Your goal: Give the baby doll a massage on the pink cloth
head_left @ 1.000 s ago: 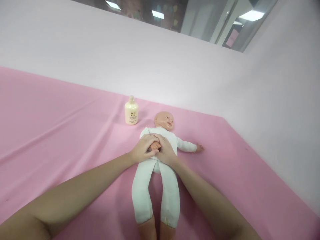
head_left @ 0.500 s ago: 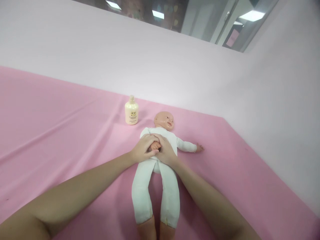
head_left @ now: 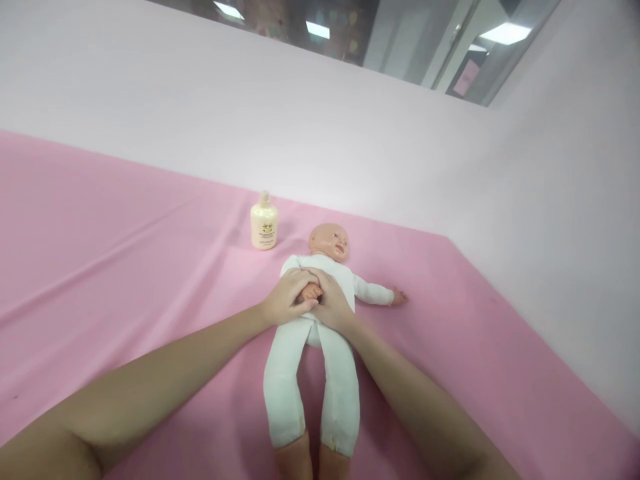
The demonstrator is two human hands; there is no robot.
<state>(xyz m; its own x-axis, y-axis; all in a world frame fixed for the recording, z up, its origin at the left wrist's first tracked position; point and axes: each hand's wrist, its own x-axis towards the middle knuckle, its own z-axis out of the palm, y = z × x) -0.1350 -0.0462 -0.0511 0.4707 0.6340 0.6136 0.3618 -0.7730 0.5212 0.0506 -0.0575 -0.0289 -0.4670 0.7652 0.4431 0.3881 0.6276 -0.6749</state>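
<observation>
A baby doll [head_left: 313, 333] in a white cloth suit lies on its back, head away from me, its face turned to the right. Over its belly, my left hand [head_left: 284, 298] and my right hand [head_left: 336, 303] meet, fingertips touching or overlapping. Both are closed around the doll's hand [head_left: 311, 292], which shows between my thumbs and fingers. Most of that doll arm is hidden under my left hand. Its other arm [head_left: 375, 292] stretches out to the right on the cloth.
A cream pump bottle [head_left: 264, 227] with a printed label stands upright, left of the doll's head. Pink cloth [head_left: 150, 267] with a few creases covers the surface. Behind and to the right rises a white wall [head_left: 320, 133], with a window [head_left: 405, 47] at the top.
</observation>
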